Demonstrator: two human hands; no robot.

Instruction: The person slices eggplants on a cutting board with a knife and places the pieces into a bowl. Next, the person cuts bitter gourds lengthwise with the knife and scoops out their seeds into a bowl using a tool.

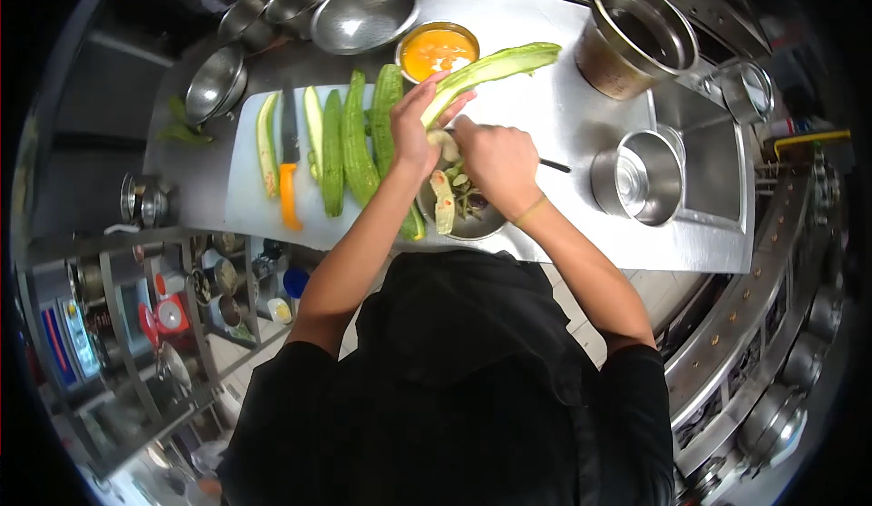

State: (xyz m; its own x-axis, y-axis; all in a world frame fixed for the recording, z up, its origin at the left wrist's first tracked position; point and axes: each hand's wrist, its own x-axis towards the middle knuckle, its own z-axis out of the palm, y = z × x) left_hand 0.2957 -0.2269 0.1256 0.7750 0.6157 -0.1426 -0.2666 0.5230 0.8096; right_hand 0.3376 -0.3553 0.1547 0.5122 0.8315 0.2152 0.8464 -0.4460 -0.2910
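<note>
My left hand (416, 129) is wrapped round a long halved zucchini (495, 68), its pale cut side showing and its far end pointing to the upper right. Close beside it, my right hand (498, 163) is closed on a tool with a thin dark handle (555, 166); the working end is hidden by the hands. Under both hands stands a metal bowl (486, 230) with pale pulp and vegetable scraps (467, 199) inside. To the left, a cutting board (247, 208) bears several green zucchini (357, 147), some cut lengthwise, and a knife with an orange handle (289, 195).
A bowl of orange-yellow liquid (440, 52) sits beyond my left hand. Several metal bowls (365, 15) line the back left. On the right are a tall metal pot (627, 47), a smaller pot (638, 179) and a sink (722, 156).
</note>
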